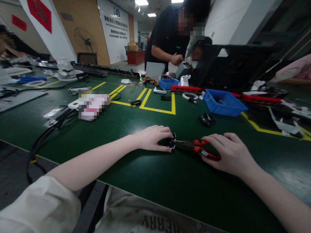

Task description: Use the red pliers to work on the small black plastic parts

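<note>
Pliers (201, 149), long-nosed, with slim dull metal jaws and smooth red-and-black handles, lie sideways above the tabletop (150, 174), green and faintly glossy. Right hand (229, 153) curls round the handles, which are spread apart. Left hand (155, 137) grips a small black part (172, 142), thumb below, fingers above; pale or shiny bits show along its outer side. Plier tips reach that side; cannot tell whether they pinch it. Part sits between the two hands, at the left fingertips, its underside hidden.

Edges: near table edge runs slantwise under the left forearm, with a stretch of green between it and both hands. Beyond the pliers, well apart, a black cable coil (207, 119) lies bunched; farther back, a blue plastic bin (225, 109) with sloping walls. Yellow tape (173, 105) marks straight-sided outlines past the left hand, green surface between.
</note>
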`<state>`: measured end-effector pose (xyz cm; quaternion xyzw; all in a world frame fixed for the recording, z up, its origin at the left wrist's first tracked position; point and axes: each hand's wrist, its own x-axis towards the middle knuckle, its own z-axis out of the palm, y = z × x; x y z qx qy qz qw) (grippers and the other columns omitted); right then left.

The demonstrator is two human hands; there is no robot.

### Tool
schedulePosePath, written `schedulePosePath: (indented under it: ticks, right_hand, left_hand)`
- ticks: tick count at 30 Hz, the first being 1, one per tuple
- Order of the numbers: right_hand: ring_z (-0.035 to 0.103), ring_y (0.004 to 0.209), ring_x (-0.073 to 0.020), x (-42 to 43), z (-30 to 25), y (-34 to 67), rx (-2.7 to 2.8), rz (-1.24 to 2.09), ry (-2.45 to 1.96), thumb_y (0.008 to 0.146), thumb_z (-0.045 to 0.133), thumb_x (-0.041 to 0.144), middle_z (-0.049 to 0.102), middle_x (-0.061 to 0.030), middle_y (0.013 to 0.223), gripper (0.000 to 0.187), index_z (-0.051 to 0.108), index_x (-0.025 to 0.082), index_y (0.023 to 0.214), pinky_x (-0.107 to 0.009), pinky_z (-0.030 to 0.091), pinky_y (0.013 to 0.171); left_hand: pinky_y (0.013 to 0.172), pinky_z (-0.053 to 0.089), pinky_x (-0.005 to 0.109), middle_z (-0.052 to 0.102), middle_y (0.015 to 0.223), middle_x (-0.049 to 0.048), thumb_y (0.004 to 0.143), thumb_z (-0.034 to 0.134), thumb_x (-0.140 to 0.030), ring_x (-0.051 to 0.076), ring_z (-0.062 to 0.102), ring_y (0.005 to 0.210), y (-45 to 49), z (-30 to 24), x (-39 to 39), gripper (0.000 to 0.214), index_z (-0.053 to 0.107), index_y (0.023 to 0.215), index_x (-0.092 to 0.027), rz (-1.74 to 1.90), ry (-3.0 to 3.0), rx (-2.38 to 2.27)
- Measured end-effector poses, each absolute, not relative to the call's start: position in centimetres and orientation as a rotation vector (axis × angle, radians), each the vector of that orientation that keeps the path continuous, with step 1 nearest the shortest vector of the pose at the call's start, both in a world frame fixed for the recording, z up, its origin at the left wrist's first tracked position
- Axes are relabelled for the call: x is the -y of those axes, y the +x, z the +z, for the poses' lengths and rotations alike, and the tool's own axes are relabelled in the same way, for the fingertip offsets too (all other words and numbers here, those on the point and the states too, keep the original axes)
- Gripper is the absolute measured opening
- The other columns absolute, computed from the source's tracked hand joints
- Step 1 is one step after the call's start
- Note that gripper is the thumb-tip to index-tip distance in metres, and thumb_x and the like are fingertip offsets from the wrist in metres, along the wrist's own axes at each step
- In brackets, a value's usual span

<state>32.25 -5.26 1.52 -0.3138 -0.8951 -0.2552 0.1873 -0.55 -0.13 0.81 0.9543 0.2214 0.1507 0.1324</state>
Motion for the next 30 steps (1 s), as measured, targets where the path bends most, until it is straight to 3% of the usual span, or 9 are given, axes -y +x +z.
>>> schedulePosePath:
  ticks: [12, 18, 30]
  right_hand:
    - [0.061, 0.070, -0.0211, 5.00, 0.84, 32.64, 2.542, -0.228, -1.151, 0.087, 0.068, 0.048, 0.077, -0.0076, 0.097, 0.033, 0.067, 0.023, 0.110, -0.037, 0.047, 0.065]
    - [0.065, 0.072, -0.0215, 5.02, 0.87, 32.47, 2.531, -0.031, -1.250, 0.087, 0.067, 0.051, 0.077, -0.0066, 0.097, 0.034, 0.068, 0.025, 0.109, -0.036, 0.051, 0.064]
    - [0.066, 0.069, -0.0217, 5.05, 1.10, 32.34, 2.534, 0.013, -1.274, 0.087, 0.067, 0.051, 0.077, -0.0059, 0.092, 0.033, 0.070, 0.025, 0.107, -0.036, 0.050, 0.060]
  left_hand:
    - [0.095, 0.051, 0.039, 0.065, 0.134, 0.0119, 0.097, 0.069, -0.050, 0.027, 0.065, 0.117, -0.44, 0.93, 0.35, 0.045, 0.064, 0.128, -0.019, 0.422, 2.787, -0.662]
    - [0.096, 0.051, 0.039, 0.066, 0.134, 0.0119, 0.097, 0.068, -0.047, 0.028, 0.065, 0.119, -0.44, 0.91, 0.36, 0.044, 0.063, 0.128, -0.018, 0.419, 2.792, -0.659]
    - [0.100, 0.051, 0.040, 0.066, 0.138, 0.0116, 0.098, 0.065, -0.040, 0.027, 0.065, 0.121, -0.55, 0.45, 0.23, 0.040, 0.062, 0.133, -0.020, 0.462, 2.781, -0.615]
